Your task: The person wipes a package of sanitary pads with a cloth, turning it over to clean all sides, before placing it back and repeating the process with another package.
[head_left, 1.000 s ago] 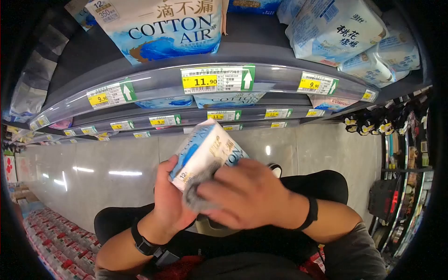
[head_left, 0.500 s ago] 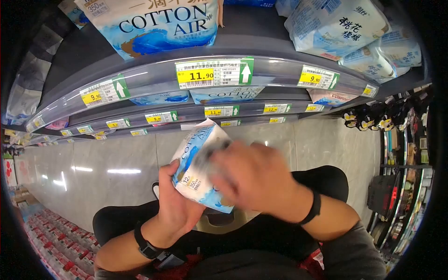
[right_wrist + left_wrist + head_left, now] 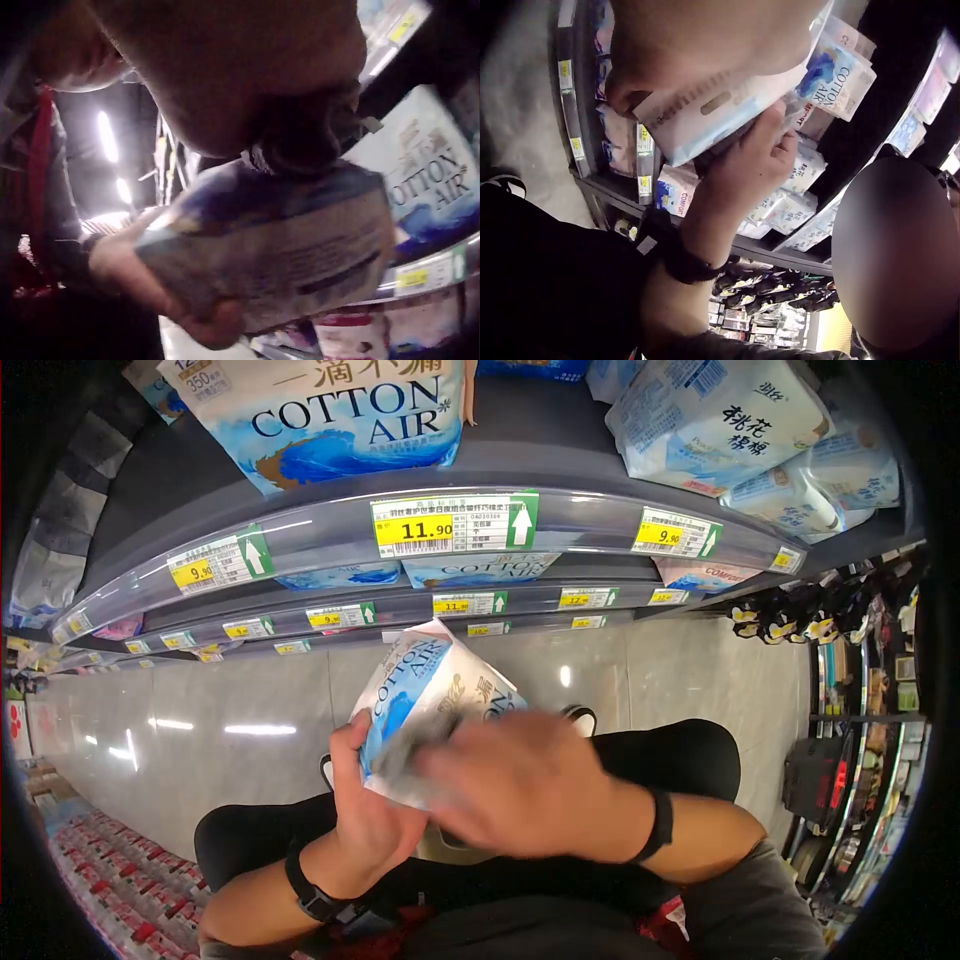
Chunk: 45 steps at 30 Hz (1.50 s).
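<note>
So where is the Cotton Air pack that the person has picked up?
In the head view the Cotton Air pack sits mid-frame, below the shelf's 11.90 price tag, gripped from the left by the left hand, with the right hand holding a grey cloth against its front.

The pack (image 3: 430,690) in the left hand (image 3: 370,810) is wrapped in thin glossy plastic film, printed blue and white, creasing where fingers press it. A grey cloth (image 3: 415,745), soft and matt, lies under the right hand (image 3: 530,785). The shelf edge (image 3: 330,540) is smooth clear plastic over paper price tags (image 3: 455,523). The floor tiles (image 3: 220,710) are polished and reflect the lights. Both wristbands (image 3: 660,825) look matt black.
</note>
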Each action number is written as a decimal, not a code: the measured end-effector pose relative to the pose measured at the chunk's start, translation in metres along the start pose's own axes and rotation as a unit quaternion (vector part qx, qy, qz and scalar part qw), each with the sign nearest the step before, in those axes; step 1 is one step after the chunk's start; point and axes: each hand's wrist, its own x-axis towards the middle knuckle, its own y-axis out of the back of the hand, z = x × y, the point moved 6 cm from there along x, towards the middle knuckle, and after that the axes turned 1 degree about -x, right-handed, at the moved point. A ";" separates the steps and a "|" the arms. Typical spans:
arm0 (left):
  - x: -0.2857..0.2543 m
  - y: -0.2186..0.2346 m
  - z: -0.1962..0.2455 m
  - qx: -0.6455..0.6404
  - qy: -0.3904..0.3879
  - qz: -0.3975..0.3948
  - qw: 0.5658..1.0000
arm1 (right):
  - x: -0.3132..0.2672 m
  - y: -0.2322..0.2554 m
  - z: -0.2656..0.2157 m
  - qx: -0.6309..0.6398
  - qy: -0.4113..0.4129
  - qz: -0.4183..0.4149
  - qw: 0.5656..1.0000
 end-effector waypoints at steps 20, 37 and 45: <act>-0.002 0.000 -0.005 0.003 -0.002 0.010 1.000 | 0.005 0.007 0.033 -0.023 -0.073 0.022 0.997; -0.014 -0.003 0.001 -0.021 0.068 -0.016 0.997 | -0.001 0.006 -0.013 0.017 0.053 -0.012 0.998; -0.010 -0.001 0.001 0.016 0.005 -0.034 0.999 | 0.005 0.004 -0.001 0.046 -0.011 -0.019 0.999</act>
